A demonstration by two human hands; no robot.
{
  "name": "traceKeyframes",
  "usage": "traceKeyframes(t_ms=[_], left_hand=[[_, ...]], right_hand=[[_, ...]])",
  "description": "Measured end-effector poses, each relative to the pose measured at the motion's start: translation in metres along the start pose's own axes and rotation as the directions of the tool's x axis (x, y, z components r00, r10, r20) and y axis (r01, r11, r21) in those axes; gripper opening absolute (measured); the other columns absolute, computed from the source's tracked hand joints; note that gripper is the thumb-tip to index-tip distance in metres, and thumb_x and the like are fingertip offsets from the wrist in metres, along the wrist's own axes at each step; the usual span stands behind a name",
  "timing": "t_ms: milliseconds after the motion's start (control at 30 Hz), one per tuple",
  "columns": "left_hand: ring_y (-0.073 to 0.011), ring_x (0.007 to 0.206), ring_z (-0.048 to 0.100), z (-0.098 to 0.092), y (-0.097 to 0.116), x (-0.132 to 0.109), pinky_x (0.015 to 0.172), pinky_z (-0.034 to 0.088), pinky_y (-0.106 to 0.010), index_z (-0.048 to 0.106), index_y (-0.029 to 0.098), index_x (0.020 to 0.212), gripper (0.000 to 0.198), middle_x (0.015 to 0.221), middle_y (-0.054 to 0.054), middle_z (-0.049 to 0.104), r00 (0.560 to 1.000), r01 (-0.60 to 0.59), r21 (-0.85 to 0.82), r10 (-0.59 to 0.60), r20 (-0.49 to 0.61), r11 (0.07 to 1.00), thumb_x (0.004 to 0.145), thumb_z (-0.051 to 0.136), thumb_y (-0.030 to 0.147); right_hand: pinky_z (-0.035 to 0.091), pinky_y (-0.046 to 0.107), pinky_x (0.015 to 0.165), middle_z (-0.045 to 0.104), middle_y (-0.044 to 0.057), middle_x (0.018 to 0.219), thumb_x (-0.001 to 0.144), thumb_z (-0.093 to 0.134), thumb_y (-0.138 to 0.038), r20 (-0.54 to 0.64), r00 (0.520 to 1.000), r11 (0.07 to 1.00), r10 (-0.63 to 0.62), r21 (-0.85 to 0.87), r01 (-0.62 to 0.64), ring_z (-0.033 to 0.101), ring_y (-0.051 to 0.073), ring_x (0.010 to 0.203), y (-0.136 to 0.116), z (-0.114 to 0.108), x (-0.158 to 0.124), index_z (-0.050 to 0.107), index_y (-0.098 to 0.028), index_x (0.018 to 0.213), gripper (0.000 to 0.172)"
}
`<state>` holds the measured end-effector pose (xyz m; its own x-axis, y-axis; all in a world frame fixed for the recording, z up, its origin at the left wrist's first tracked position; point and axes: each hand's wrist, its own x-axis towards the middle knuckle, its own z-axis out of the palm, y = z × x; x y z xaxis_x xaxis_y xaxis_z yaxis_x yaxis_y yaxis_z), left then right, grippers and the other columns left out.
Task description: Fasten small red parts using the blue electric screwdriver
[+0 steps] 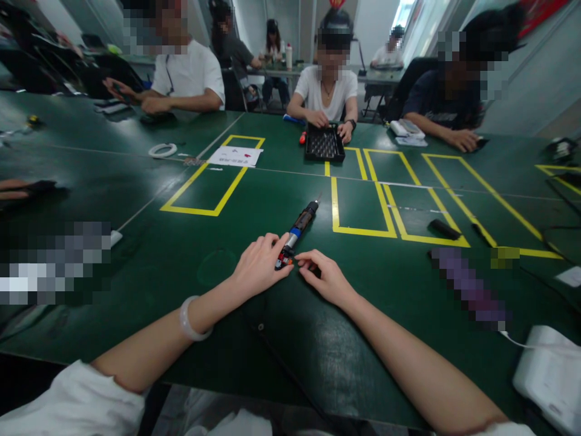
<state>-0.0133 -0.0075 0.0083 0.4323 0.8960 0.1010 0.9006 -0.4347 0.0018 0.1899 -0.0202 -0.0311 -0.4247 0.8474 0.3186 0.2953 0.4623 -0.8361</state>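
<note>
A slim dark tool like a powered screwdriver (300, 225), with a blue band and a red end, lies on the green table (190, 260) pointing away from me. My left hand (258, 264) rests its curled fingers on the tool's near end. My right hand (324, 277) is pinched close beside that same end, holding something small that I cannot make out. A pale bangle sits on my left wrist.
Yellow tape rectangles (358, 209) mark the table. A black tray (324, 144) lies before a person opposite. Several other people sit around. A white paper (236, 155), a white coil (162, 149), small black parts (445, 229) and a white device (551, 375) lie about.
</note>
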Motion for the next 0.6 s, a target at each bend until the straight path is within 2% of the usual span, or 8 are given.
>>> traceKeyframes(t_ms=[100,233,433,600], left_hand=[[-0.0265,0.101,0.053,-0.001,-0.018,0.000,0.084,0.045,-0.037,0.037,0.021,0.145,0.065,0.121,-0.013,0.052,1.000,0.012,0.030,-0.012,0.005,0.999,0.088,0.050,0.050],[-0.0279,0.101,0.054,-0.003,-0.051,0.003,0.084,0.046,-0.038,0.035,0.022,0.147,0.068,0.123,-0.014,0.051,0.993,0.112,0.053,-0.114,0.028,0.992,0.088,0.045,0.056],[-0.0326,0.108,0.053,-0.003,-0.122,0.009,0.089,0.045,-0.041,0.034,0.017,0.148,0.073,0.129,-0.018,0.047,0.964,0.259,0.079,-0.263,0.049,0.963,0.089,0.039,0.060],[-0.0318,0.110,0.051,0.001,-0.183,0.010,0.095,0.042,-0.044,0.034,0.012,0.147,0.076,0.129,-0.020,0.046,0.929,0.356,0.095,-0.364,0.074,0.929,0.090,0.038,0.062]], right_hand=[[0.048,0.028,0.077,0.063,0.004,0.096,0.088,0.054,-0.011,0.015,1.000,1.000,0.015,0.006,-0.015,0.060,0.015,0.084,0.000,-0.001,0.000,0.060,-0.020,0.113,0.027],[0.048,0.028,0.077,0.064,0.004,0.094,0.089,0.053,-0.013,0.030,0.999,1.000,0.026,0.009,-0.026,0.061,0.014,0.083,0.001,-0.001,0.000,0.060,-0.020,0.113,0.025],[0.049,0.029,0.079,0.064,0.004,0.092,0.090,0.052,-0.014,0.039,0.999,0.999,0.031,0.009,-0.031,0.062,0.015,0.084,0.000,-0.002,0.000,0.061,-0.020,0.110,0.022],[0.049,0.029,0.078,0.064,0.005,0.091,0.090,0.052,-0.013,0.042,0.999,0.999,0.031,0.008,-0.031,0.061,0.015,0.082,-0.002,-0.004,0.000,0.062,-0.017,0.106,0.020]])
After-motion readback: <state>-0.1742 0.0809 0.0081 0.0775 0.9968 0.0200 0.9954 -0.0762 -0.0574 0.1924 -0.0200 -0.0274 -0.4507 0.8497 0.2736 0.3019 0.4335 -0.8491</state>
